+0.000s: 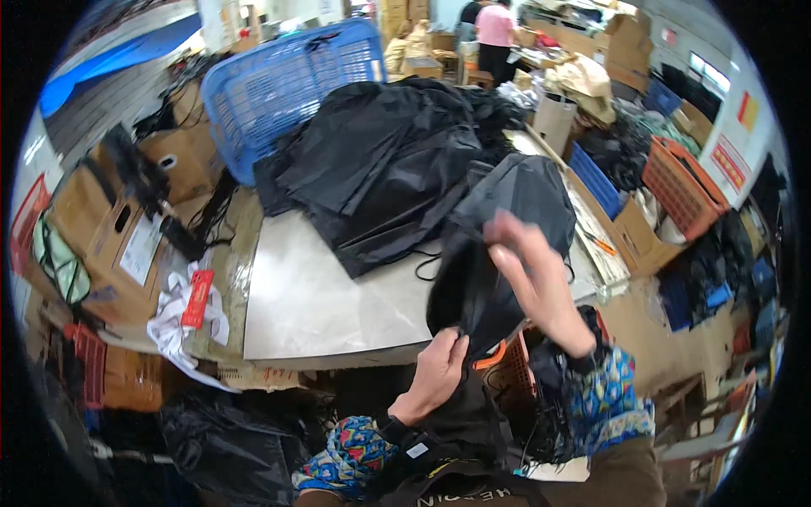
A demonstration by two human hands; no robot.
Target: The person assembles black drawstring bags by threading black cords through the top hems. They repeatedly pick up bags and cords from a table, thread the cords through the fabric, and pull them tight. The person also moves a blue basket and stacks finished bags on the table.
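My left hand [435, 374] is closed on the near edge of a black fabric bag [475, 283] with a dark opening. The bag hangs partly over the front edge of the table [329, 313]. Above it, my right hand [534, 279] is raised with its fingers apart, somewhat blurred; whether it touches the cloth I cannot tell. Farther back lies a large heap of thin black fabric pieces [380, 160]. A black cord loop [427, 265] sticks out between heap and bag. Something orange and curved [491, 357] shows just below the bag.
A blue plastic basket [291, 84] leans behind the heap. At left stand cardboard boxes [118, 245] and a white cloth with a red strip [198, 298]. An orange-handled tool [602, 246] lies at the table's right edge. An orange crate [684, 186] stands beyond; a person in pink [494, 29] is far back.
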